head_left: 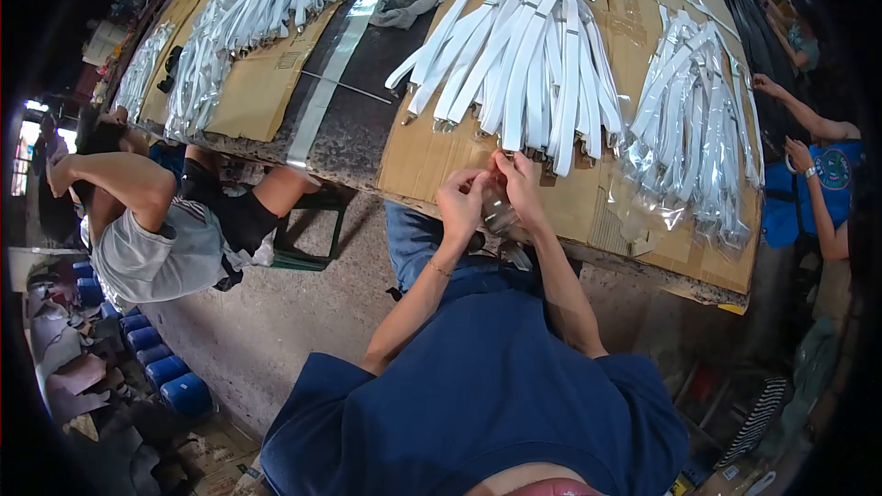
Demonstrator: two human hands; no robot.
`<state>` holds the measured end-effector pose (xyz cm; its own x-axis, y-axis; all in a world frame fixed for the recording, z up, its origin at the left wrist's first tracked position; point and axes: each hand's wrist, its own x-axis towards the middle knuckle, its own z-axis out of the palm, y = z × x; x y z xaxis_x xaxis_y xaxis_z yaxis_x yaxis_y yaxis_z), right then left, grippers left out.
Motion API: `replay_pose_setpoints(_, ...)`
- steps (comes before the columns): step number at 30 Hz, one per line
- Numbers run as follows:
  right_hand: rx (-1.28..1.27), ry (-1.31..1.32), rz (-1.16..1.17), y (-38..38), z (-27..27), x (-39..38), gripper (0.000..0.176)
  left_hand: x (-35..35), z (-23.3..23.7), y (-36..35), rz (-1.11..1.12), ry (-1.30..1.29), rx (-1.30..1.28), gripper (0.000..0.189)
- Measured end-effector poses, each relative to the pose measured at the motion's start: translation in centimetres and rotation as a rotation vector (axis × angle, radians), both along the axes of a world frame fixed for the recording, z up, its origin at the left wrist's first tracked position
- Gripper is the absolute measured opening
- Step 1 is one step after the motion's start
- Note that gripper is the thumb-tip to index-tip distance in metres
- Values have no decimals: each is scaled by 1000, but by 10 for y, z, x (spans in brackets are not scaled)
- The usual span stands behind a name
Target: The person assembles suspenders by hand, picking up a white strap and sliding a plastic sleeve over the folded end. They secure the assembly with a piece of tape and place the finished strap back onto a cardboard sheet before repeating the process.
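Note:
A fanned pile of white suspenders [542, 55] with metal clips at their ends lies on cardboard in front of me. At its near edge, my left hand [462, 204] is closed in a pinch on a clear plastic bag [497, 211]. The bag hangs between my hands, over the table's front edge. My right hand [520, 186] pinches at the top of this bag, fingertips right at the clip end of one strap. Both wrists rest close to the table edge. To the right lies a pile of suspenders in clear plastic bags [694, 119].
More white suspenders [253, 9] cover cardboard [266, 83] at the left. A metal strip [340, 73] and a thin rod [344, 87] lie on the dark table [354, 138]. A seated person [165, 239] is at the left; another person [827, 174] stands right. Blue containers [184, 393] line the floor.

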<state>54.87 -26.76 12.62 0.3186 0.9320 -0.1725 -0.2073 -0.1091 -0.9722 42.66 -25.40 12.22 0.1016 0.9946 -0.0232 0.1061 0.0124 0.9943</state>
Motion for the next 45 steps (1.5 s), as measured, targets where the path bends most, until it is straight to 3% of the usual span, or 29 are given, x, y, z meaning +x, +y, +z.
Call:
replay_pose_setpoints(5,88,269,9,5,-8,13,33,-2,11,4,-30,-14,-18,11)
replay_pose_setpoints(7,80,72,6,5,2,20,36,-6,16,6,-77,79,-78,12)
replay_pose_setpoints(12,96,-26,80,0,17,22,34,-5,26,8,-161,124,-121,18)
replay_pose_setpoints(15,12,10,134,-2,12,23,30,-2,13,10,-185,-108,-71,17)
replay_pose_setpoints(17,120,13,116,0,6,20,24,1,6,9,-136,-312,-168,15)
replay_pose_setpoints(20,93,-48,107,0,-14,23,19,-2,7,10,-143,-377,-346,12)
replay_pose_setpoints(23,160,-86,92,-1,-23,19,18,-4,4,11,-177,-400,-359,16)
replay_pose_setpoints(32,96,-12,105,-7,0,20,16,-4,-5,17,-230,-267,-289,14)
replay_pose_setpoints(36,100,5,148,-6,-3,24,17,0,-1,15,-167,-369,-315,11)
replay_pose_setpoints(41,56,244,123,-5,-5,30,21,-2,1,15,-217,-272,-289,10)
replay_pose_setpoints(45,23,182,96,-3,8,34,20,-2,14,13,-256,-132,-208,9)
